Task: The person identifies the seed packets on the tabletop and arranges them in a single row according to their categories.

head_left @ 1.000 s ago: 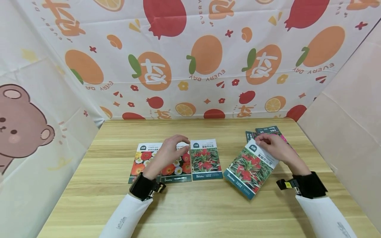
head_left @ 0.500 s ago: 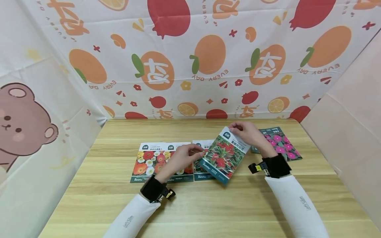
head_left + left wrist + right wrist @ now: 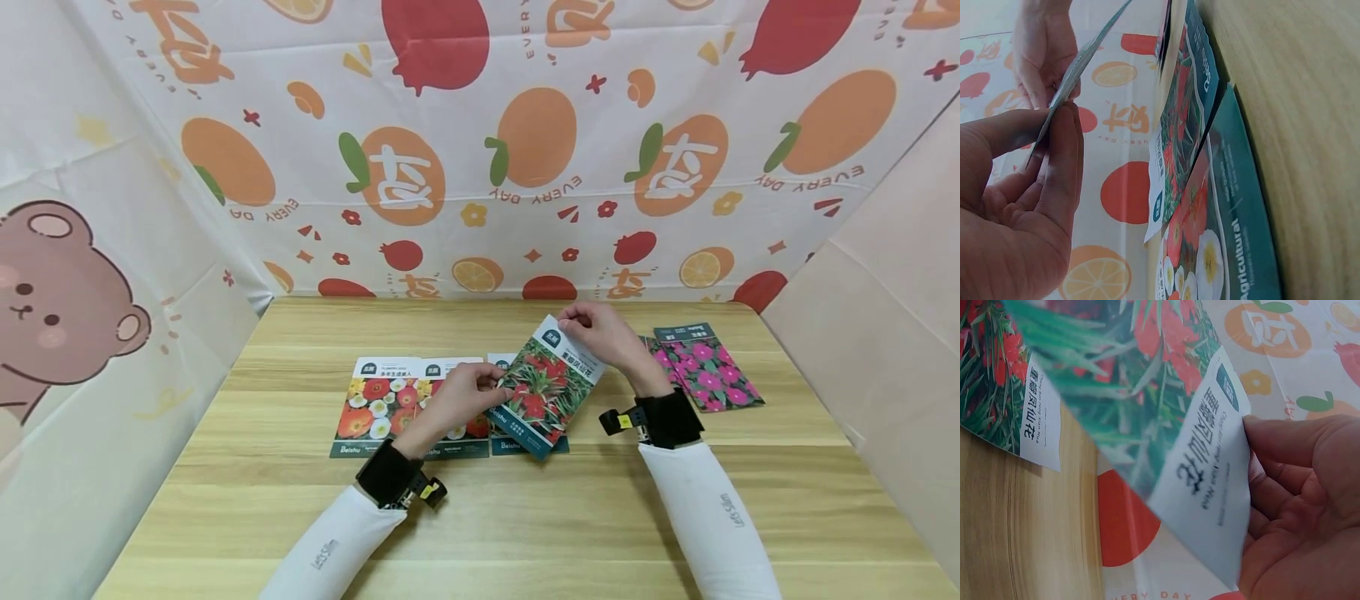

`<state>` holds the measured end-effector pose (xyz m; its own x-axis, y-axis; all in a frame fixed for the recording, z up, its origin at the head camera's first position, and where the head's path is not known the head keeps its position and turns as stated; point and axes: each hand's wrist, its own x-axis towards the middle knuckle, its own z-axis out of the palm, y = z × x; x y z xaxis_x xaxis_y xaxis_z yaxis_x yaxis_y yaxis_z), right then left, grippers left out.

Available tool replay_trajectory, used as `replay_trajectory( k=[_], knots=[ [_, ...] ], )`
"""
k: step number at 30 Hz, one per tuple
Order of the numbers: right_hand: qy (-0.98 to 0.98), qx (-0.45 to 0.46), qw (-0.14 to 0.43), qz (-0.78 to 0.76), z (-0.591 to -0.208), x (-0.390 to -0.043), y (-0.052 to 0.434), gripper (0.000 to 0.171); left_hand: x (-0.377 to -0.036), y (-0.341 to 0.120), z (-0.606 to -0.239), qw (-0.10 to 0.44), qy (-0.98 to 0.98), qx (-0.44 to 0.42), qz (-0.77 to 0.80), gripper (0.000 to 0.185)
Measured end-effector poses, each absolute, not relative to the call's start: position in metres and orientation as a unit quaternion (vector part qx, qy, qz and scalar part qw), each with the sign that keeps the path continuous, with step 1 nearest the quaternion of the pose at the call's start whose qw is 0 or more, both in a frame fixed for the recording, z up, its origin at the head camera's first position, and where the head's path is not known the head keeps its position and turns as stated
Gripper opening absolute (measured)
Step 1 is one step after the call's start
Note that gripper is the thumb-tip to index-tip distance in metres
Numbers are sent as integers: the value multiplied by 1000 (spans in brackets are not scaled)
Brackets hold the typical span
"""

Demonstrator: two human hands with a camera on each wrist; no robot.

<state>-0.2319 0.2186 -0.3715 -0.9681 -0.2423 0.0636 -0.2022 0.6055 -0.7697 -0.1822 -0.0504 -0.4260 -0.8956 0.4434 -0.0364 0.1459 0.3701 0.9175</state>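
Seed packet (image 3: pixel 551 383) with the red blooms now hangs tilted above the row of packets (image 3: pixel 420 407) on the wooden table (image 3: pixel 525 517); a second ago we had it well to the right of that row, close to the pink packets (image 3: pixel 705 367). So we have carried it across, and it sits over the row's right end, where a matching red-flower packet (image 3: pixel 517 440) lies mostly covered. Our judgement is that the lifted one is about to join that row.

Our right hand (image 3: pixel 603 333) pinches the packet's white top edge, thumb against fingers, as the right wrist view shows. Our left hand (image 3: pixel 465 392) has come in to meet it and nips the packet's left edge between thumb and forefinger; the left wrist view shows the thin sheet caught there.

Counting: three packets lie flat in the row, two with mixed orange and white flowers and one red. One is held. To the right of the row we make out two pink ones overlapping, though more could be hidden under them.
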Motion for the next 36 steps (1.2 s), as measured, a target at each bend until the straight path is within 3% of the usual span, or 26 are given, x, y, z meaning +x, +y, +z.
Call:
replay_trajectory(
  k=[6,10,14,18,24,36],
  knots=[
    [880,-76,21,-468,-377,-226,229,43,-182,-49,-427,139,814,165,540,30],
    [858,-35,-26,-512,-385,-219,238,57,-183,-49,-430,137,800,153,563,24],
    [839,-13,-74,-539,-396,-211,245,61,-182,-49,-432,124,775,124,607,22],
    [834,-21,-81,-545,-407,-204,243,58,-180,-47,-430,105,752,80,646,24],
    [831,-38,-42,-554,-413,-194,228,51,-179,-38,-433,93,721,38,685,20],
    [847,3,-65,-527,-408,-193,221,37,-176,-32,-434,120,723,88,675,14]
  ],
)
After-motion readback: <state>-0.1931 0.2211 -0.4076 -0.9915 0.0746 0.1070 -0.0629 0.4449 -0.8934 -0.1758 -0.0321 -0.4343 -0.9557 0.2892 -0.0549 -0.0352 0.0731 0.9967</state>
